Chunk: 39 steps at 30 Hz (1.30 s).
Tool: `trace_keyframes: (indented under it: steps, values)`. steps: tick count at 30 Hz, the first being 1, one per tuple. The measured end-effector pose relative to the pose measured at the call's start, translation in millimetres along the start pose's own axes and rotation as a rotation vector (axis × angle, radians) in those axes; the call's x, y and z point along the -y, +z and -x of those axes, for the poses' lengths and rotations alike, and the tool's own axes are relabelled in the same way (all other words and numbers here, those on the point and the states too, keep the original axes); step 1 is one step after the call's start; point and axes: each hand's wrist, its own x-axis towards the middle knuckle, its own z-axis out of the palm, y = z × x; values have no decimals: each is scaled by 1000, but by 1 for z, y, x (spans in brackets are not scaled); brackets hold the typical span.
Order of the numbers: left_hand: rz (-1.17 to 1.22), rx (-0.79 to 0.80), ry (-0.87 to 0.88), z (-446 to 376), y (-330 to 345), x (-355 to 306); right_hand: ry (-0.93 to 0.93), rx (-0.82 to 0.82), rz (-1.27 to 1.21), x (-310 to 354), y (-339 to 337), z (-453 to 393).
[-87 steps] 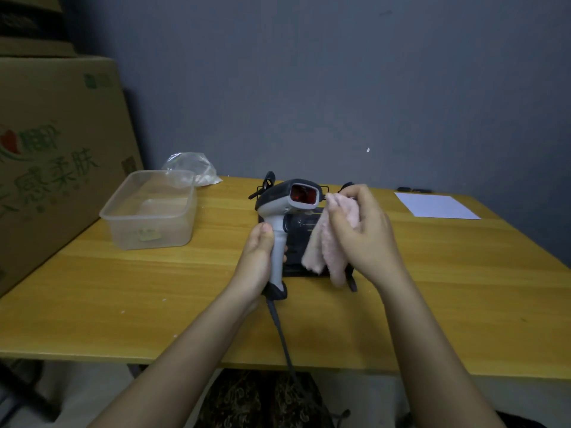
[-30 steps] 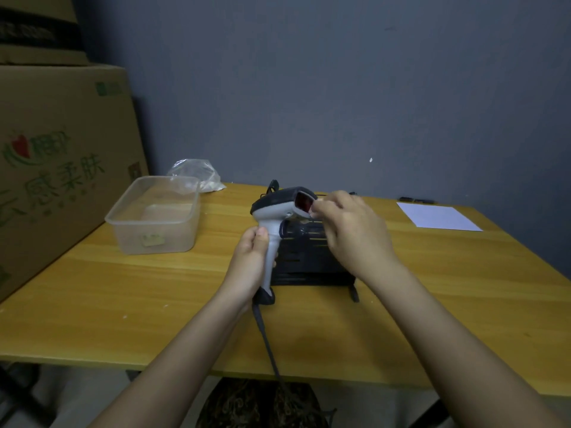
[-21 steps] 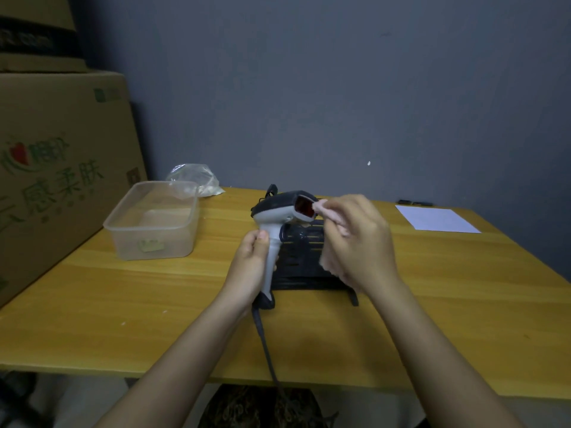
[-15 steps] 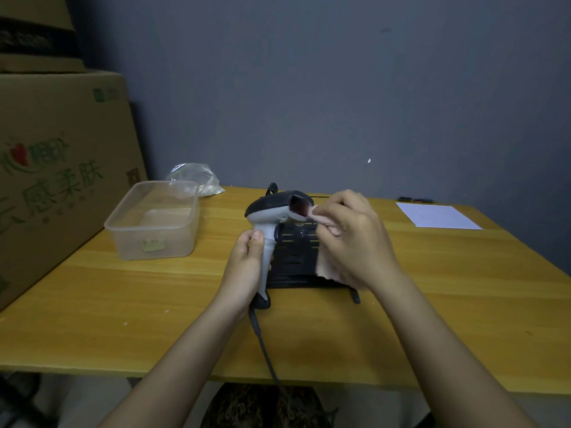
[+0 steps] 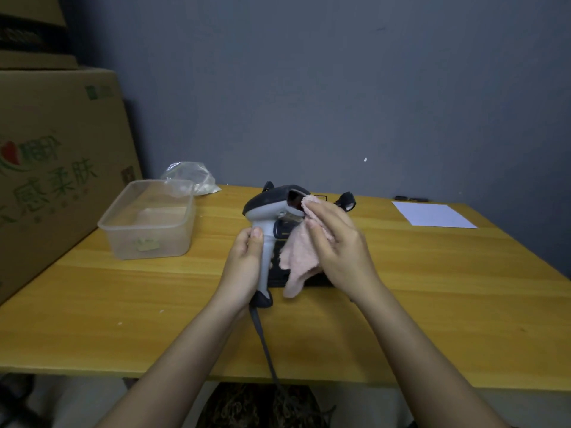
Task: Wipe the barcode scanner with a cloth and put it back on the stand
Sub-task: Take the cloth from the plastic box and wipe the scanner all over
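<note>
A grey and black barcode scanner point(image 5: 268, 208) stands upright above the table, its red window facing right. My left hand point(image 5: 245, 264) grips its pale handle. My right hand point(image 5: 338, 245) holds a pink cloth point(image 5: 298, 254) and presses the cloth's top corner against the scanner's window, while the rest of the cloth hangs down. Behind both hands lies the black stand point(image 5: 347, 201), mostly hidden, with only its top clip and parts of its base showing. The scanner's dark cable point(image 5: 262, 338) runs down over the table's front edge.
A clear plastic tub point(image 5: 148, 223) sits at the left on the wooden table point(image 5: 432, 288), with a crumpled plastic bag point(image 5: 190, 176) behind it. Cardboard boxes point(image 5: 52, 156) stand at the far left. A white sheet of paper point(image 5: 432, 214) lies at the back right.
My right hand has shifted slightly on the scanner's window, and more of the pink cloth now hangs loose below it. My left hand keeps the handle in about the same place.
</note>
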Motion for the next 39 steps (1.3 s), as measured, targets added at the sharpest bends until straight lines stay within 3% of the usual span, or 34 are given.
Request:
trace_keyframes:
  steps: [3, 5, 8, 13, 17, 22, 25, 33, 36, 39]
  values:
    - [-10, 2, -9, 0, -3, 0, 79, 97, -17, 2, -5, 1]
    - [-10, 4, -9, 0, -3, 0, 21, 92, 94, 4, -8, -2]
    - [-28, 4, -10, 0, -1, 2, -134, -23, 338, 5, -11, -11]
    - [-46, -9, 10, 0, 1, 4, -254, -188, 409, 10, -10, -20]
    - [-10, 11, -17, 0, -1, 5, -495, -120, 587, 5, -8, -21]
    - [53, 14, -37, 0, -5, 3, -605, 63, 756, 12, -19, -26]
    - [69, 31, -30, 0, -4, 1, -441, 145, 597, 18, -25, -30]
    - [-37, 46, -5, -3, -6, 11, 110, 43, -121, 36, -19, -21]
    - [2, 15, -31, -2, -1, 9, 335, -159, -449, 34, -13, -23]
    - [39, 25, -74, -2, -3, 8, 311, -353, -244, 25, -14, -17]
